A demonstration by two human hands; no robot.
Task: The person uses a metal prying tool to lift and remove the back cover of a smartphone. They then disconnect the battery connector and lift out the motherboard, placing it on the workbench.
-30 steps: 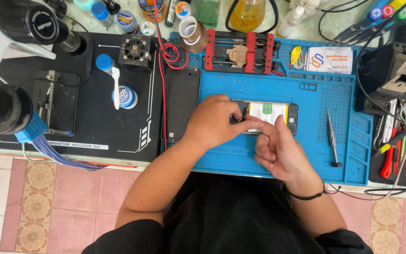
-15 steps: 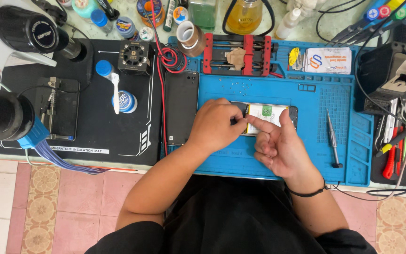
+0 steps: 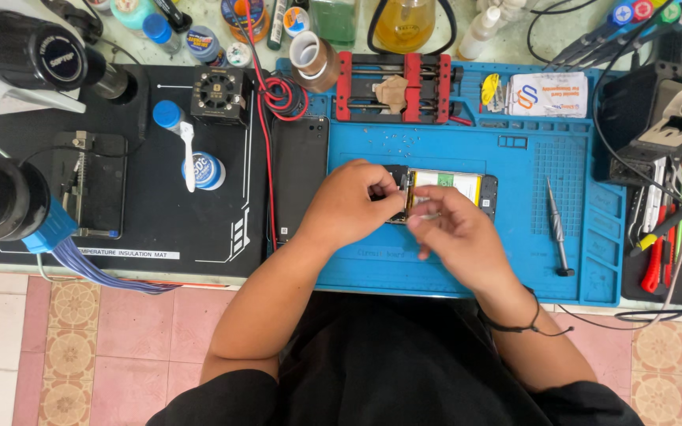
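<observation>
Pinching the opened phone (image 3: 451, 189) with both your left hand (image 3: 349, 207) and right hand (image 3: 455, 237), you worked mid blue mat (image 3: 515, 260).

Bright, even daylight-type light over the whole view; colours strong on the blue mat (image 3: 467, 260), no harsh glare. Shadows soft and short, only a faint dark rim beneath the hands (image 3: 404, 209). Right hand (image 3: 455, 233) slightly motion-blurred at the fingertips; mild wide-angle bending toward the picture edges, the rest sharp.
</observation>
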